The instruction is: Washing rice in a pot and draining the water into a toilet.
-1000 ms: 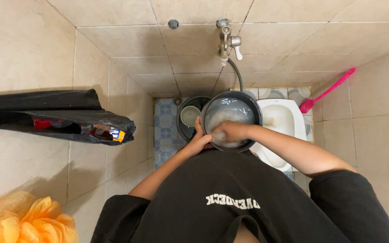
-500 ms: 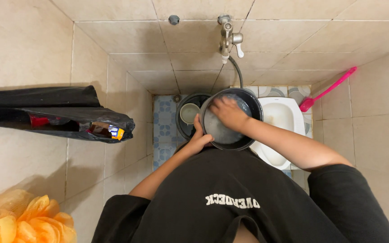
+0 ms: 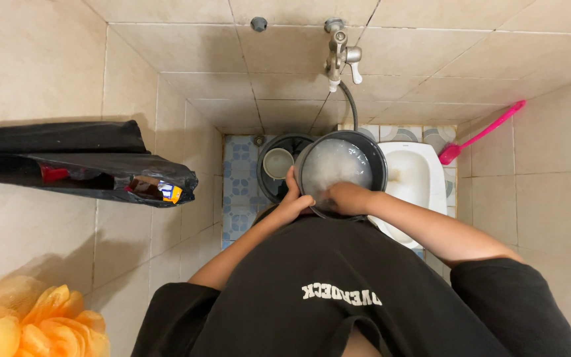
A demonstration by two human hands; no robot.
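Soapy dark pot (image 3: 338,165), near rim gripped by my closed left hand (image 3: 293,201); my right hand (image 3: 345,197), curled inside, has swept back from the far wall, so scrubbing continues.

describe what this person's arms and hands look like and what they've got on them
Both arms are bare from the short sleeves down, with no gloves, watch or bracelets showing. The left hand and right hand are bare too; any rings are too small to tell. The sleeves belong to a loose black T-shirt with white lettering across the chest.
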